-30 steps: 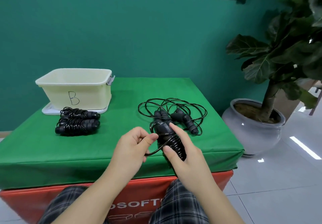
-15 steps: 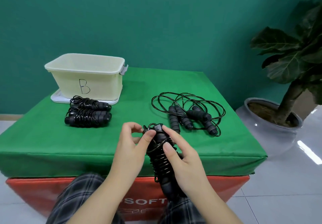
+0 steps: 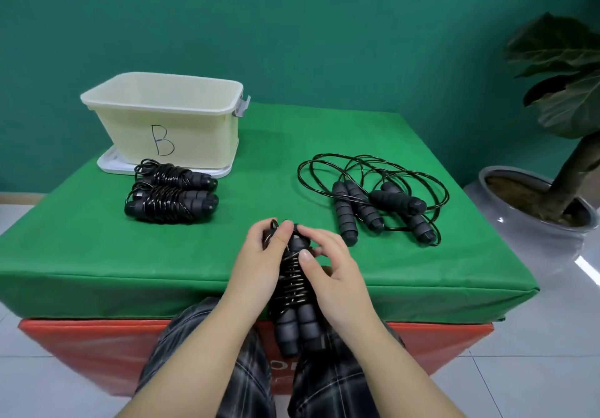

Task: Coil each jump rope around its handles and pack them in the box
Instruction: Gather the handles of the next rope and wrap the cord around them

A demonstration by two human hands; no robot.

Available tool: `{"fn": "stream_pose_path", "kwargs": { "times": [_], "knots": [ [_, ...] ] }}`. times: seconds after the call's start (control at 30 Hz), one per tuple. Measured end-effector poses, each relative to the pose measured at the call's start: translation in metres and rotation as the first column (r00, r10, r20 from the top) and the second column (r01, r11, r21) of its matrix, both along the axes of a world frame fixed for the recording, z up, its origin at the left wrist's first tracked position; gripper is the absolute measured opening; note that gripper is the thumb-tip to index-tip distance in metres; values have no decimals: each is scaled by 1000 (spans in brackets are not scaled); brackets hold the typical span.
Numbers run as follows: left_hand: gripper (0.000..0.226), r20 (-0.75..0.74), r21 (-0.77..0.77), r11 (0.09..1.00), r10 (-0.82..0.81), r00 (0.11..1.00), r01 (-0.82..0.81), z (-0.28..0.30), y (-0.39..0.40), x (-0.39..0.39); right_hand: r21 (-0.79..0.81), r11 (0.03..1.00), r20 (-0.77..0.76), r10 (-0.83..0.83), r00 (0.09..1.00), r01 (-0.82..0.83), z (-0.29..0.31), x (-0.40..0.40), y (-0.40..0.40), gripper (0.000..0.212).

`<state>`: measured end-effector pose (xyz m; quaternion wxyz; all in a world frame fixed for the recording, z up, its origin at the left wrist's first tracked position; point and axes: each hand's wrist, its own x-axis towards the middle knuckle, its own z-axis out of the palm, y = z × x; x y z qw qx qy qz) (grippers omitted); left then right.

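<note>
Both hands — left hand (image 3: pixel 259 258), right hand (image 3: pixel 334 274) — pinch the black coiled jump rope with foam handles (image 3: pixel 293 300) at the green padded table's (image 3: pixel 81 255) 6 o'clock edge; cream plastic box (image 3: pixel 168 118) sits at 10 o'clock.

Green cloth (image 3: pixel 81 255) over red block (image 3: pixel 97 352); potted plant (image 3: pixel 565 99) in grey pot (image 3: pixel 519 242) at right; teal wall (image 3: pixel 292 27).

box (image 3: pixel 168 115) back-left on table (image 3: pixel 81 255) | coiled ropes (image 3: pixel 172 196) before it | loose ropes (image 3: pixel 376 203) right
</note>
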<state>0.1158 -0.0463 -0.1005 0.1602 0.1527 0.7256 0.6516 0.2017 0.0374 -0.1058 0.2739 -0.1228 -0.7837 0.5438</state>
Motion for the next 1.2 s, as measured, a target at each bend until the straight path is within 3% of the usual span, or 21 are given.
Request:
{"fn": "stream_pose_path", "kwargs": {
  "times": [0.13, 0.27, 0.43, 0.53, 0.63, 0.7, 0.8, 0.97, 1.1, 1.2],
  "knots": [
    [52, 23, -173, 982, 87, 996, -81, 3, 18, -23, 3, 999, 12, -36, 999, 36, -9, -28, 12, 39],
    [51, 6, -177, 980, 98, 995, -96, 0, 31, -44, 16, 996, 11, -83, 997, 83, -27, -55, 22, 38],
    [45, -123, -251, 963, 65, 990, -94, -17, 36, -48, -45, 986, -9, -162, 987, 161, -46, -64, 23, 34],
    [66, -192, -250, 968, -17, 981, -32, -31, 30, -47, -129, 971, -40, -210, 977, 203, -49, -67, 25, 32],
    [92, -169, -203, 978, -76, 983, 41, -46, 23, -49, -171, 963, -49, -218, 975, 207, -49, -68, 25, 33],
    [97, -124, -202, 977, -92, 988, 65, -50, 20, -50, -175, 960, -65, -233, 970, 219, -48, -67, 25, 33],
    [85, -112, -185, 979, -111, 987, 89, -48, 17, -49, -182, 960, -76, -232, 970, 215, -46, -63, 24, 28],
    [43, -201, -245, 966, -138, 970, 86, -40, 17, -41, -199, 947, -67, -268, 961, 250, -45, -61, 28, 29],
    [46, -196, -189, 979, -114, 974, 76, -43, 19, -40, -227, 943, -44, -260, 964, 244, -48, -64, 34, 35],
    [40, -179, -151, 987, -89, 980, 62, -45, 20, -40, -47, 977, -48, -209, 977, 206, -45, -64, 35, 37]
  ]
}}
